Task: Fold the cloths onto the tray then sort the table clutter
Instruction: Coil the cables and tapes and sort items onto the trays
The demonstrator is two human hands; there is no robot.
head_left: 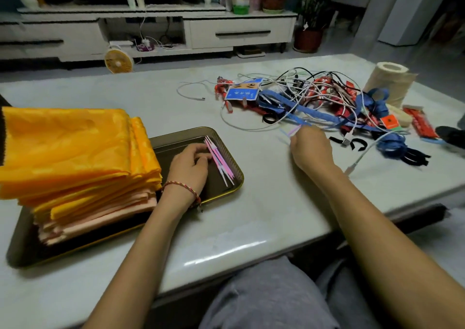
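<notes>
Folded cloths (75, 157) are stacked in the left part of the tray (181, 131); plastic sticks (219, 161) are laid in its right part. Behind and to the right, tangled cables (314, 97) are heaped on the table (251, 215), with a paper roll (390, 82) at their right.

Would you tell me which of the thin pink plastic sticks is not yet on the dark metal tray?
The pink stick pinched in the right hand beside the cable tangle; the other sticks lie bundled on the tray by the left hand.

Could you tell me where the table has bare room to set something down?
Bare tabletop lies between the tray and the cable tangle, along the near edge, and behind the cloth stack. The right side is crowded; the tray is mostly taken.
</notes>
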